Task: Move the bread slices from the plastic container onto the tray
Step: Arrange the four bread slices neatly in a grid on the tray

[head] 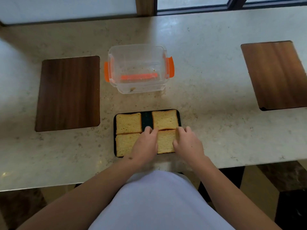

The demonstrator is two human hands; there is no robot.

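Golden bread slices fill the black tray now, four of them in a two-by-two grid! Near-right slice lies directly between both hands, its near edge at the tray's front rim, its far edge touching the slice behind. Left hand rests fingers-down on its left edge, right hand pinches its right edge; neither is clenched, both look to be seating it. Neither hand is nearer. Beyond the tray, the clear plastic container with orange clips stands on the tabletop, apparently only crumbs inside. Task looks nearly finished.
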